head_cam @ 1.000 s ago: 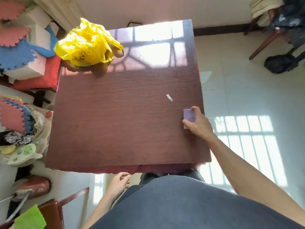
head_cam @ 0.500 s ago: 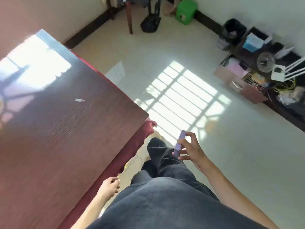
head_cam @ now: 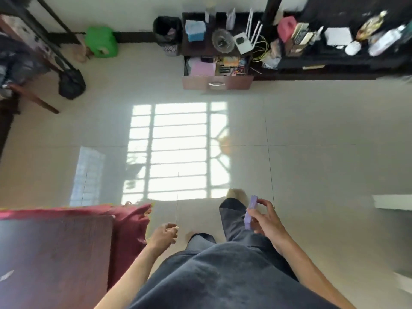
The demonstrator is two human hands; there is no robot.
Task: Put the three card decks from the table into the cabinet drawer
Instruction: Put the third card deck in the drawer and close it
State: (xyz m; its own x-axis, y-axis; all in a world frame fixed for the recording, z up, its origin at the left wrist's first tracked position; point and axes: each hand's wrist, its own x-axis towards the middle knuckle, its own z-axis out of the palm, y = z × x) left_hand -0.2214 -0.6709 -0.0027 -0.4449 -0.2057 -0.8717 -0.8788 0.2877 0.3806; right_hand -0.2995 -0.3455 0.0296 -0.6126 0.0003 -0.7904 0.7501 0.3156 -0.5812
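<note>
At the far left the dark wooden desk (head_cam: 55,259) fills the lower corner, a red cloth (head_cam: 131,221) hanging off its near edge. Just right of it the person's left hand (head_cam: 163,235) hangs loose beside the hip, its grip curled in on itself with nothing in it. Dark trousers (head_cam: 223,275) run down the middle, one leg stepped forward over the pale tiled floor (head_cam: 323,163), where a window's bright pattern lies. Further right, the right hand (head_cam: 265,219) has its grip clamped on a purple card deck (head_cam: 250,211), held edge-on in front of the thigh, well apart from the cabinet. Across the room, up ahead, the cabinet drawer (head_cam: 217,82) stands pulled open, papers and small clutter visible inside, beneath a cluttered dark shelf (head_cam: 334,63).
</note>
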